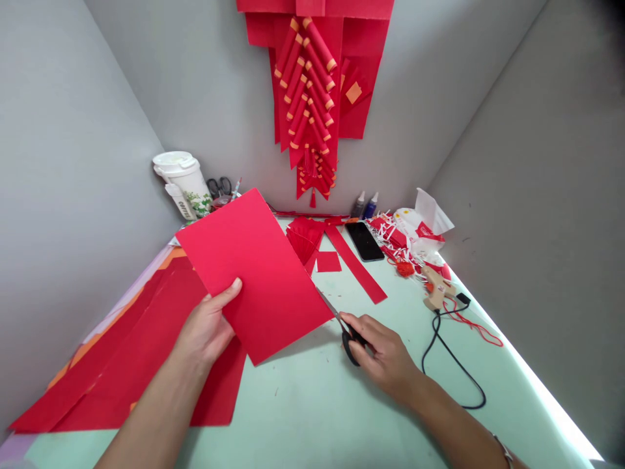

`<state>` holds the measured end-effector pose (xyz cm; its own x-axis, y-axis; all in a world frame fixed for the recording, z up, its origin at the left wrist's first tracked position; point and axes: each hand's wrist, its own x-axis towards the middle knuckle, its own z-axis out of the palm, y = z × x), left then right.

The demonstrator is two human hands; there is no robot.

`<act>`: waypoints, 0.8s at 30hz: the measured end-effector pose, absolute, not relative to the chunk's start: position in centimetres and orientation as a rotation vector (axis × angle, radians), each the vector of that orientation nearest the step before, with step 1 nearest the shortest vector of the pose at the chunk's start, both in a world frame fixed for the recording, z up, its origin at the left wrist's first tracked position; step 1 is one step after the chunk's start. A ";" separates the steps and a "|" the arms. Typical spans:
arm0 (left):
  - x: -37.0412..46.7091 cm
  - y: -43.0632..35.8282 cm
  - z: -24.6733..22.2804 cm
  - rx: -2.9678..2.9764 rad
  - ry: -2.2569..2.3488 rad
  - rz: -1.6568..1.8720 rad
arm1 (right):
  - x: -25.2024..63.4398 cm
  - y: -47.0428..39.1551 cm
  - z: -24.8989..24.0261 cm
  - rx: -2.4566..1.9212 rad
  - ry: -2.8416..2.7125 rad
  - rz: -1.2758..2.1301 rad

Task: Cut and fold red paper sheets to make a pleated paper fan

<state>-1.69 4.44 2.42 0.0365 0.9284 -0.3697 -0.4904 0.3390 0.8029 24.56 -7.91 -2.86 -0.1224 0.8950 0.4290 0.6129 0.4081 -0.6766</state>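
Observation:
My left hand (212,326) grips a sheet of red paper (258,273) near its lower left edge, thumb on top. The sheet is held tilted above the table. In my right hand (383,348) is a pair of scissors (349,342) with black handles. Its blades meet the right edge of the sheet near the lower right corner, and one blade is partly hidden. Beyond the sheet lie a long red paper strip (356,264), a small red square (329,262) and a pleated red paper fan (305,241).
Larger red sheets (146,339) cover the left of the table (303,417). A white bucket (183,179) and spare scissors (219,187) stand behind. At right are a phone (364,241), scraps (390,231) and a glue gun (437,286) with its cord. Red firecracker decorations (312,85) hang on the wall.

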 end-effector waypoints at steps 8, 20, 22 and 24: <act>-1.5 4.4 2.2 0.582 1.008 1.164 | 24.8 -7.8 -3.2 -1.307 -1.808 0.503; -1.3 4.2 2.2 0.595 1.011 1.152 | 24.6 -7.9 -3.1 -1.308 -1.816 0.437; -1.2 4.2 2.3 0.589 1.029 1.143 | 24.5 -8.0 -3.0 -1.308 -1.808 0.429; -1.2 4.1 2.4 0.580 1.033 1.142 | 24.5 -8.0 -2.9 -1.324 -1.781 0.460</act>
